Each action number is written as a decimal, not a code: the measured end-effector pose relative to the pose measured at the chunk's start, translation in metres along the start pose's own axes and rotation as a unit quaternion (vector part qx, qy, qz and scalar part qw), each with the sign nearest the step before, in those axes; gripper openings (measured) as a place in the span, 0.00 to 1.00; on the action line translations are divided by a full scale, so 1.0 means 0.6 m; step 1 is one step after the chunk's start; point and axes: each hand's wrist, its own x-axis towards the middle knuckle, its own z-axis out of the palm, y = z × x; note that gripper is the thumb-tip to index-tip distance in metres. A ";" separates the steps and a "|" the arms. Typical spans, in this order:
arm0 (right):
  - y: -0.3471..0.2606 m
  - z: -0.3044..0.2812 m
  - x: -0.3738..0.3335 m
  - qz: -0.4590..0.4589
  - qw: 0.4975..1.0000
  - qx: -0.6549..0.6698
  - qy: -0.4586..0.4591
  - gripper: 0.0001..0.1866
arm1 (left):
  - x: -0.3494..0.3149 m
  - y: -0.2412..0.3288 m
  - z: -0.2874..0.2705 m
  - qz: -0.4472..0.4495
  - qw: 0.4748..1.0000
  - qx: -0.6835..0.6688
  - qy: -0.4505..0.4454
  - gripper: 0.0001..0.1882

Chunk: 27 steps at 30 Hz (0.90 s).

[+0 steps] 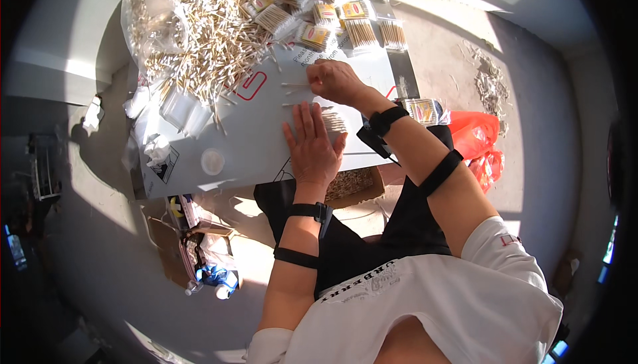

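My left hand [314,151] lies flat on the table [259,145], fingers stretched out. Beside and partly under it is a small row of cotton swabs [334,122]; the hand hides some of them. Just beyond, my right hand [337,84] is closed, with its fingers pinched together. A single cotton swab [296,85] sticks out to the left from those fingers. Farther back on the left rises a large heap of loose cotton swabs [219,32]. Several clear bags of swabs with yellow labels [316,34] lie at the back, beyond my right hand.
Clear plastic boxes [187,113], crumpled tissue [158,150] and a small round container [212,161] lie on the table's left. A swab pack [423,110] is near my right forearm, by red plastic bags [475,135]. Below the front edge stands a box of swabs [352,184].
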 end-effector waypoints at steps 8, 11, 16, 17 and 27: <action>0.001 -0.025 -0.039 -0.013 0.999 0.017 -0.050 0.01 | 0.000 -0.006 0.010 0.016 0.999 0.017 0.027 0.40; -0.010 -0.031 -0.032 -0.013 0.997 0.002 -0.076 0.01 | 0.011 -0.014 0.008 0.036 0.999 0.035 0.004 0.41; -0.009 -0.034 -0.036 0.032 0.999 -0.004 -0.020 0.01 | 0.039 -0.030 0.000 0.061 0.998 0.029 -0.016 0.40; -0.008 -0.030 -0.045 0.066 0.991 0.104 0.050 0.04 | 0.041 -0.031 0.000 0.073 0.997 0.024 -0.014 0.38; -0.074 0.045 -0.153 0.161 0.835 0.435 0.297 0.16 | 0.057 -0.051 0.016 -0.045 0.929 -0.338 0.142 0.30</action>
